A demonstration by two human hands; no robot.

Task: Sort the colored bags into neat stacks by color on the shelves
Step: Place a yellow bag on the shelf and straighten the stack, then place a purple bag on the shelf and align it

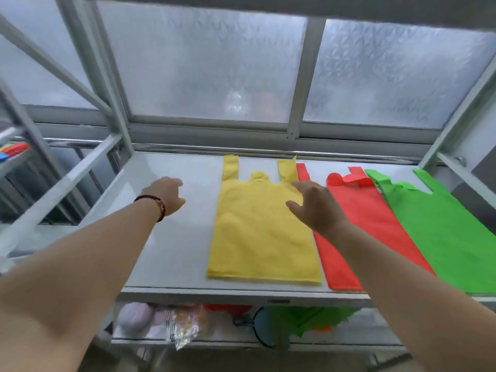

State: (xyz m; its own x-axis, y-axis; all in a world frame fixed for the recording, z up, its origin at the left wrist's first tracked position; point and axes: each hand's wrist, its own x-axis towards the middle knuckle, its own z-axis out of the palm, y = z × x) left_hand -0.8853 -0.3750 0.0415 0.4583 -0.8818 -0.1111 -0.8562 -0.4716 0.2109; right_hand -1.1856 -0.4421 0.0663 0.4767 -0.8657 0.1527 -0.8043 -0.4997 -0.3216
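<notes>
Three flat stacks of bags lie side by side on the white shelf (171, 245): yellow bags (257, 232) in the middle, red bags (362, 218) to their right, green bags (440, 226) at the far right, overlapping the red. My right hand (314, 208) hovers over the yellow stack's upper right corner, fingers spread, holding nothing. To the left of the yellow stack, my left hand (165, 196), with a dark bracelet on its wrist, is over bare shelf with its fingers curled downward and hidden.
A frosted window (209, 71) backs the shelf, and grey metal uprights frame both sides. The lower shelf holds loose green and red bags (303, 318), a plastic packet (182, 328) and a pale round object. More coloured bags (13, 151) sit on a rack at far left.
</notes>
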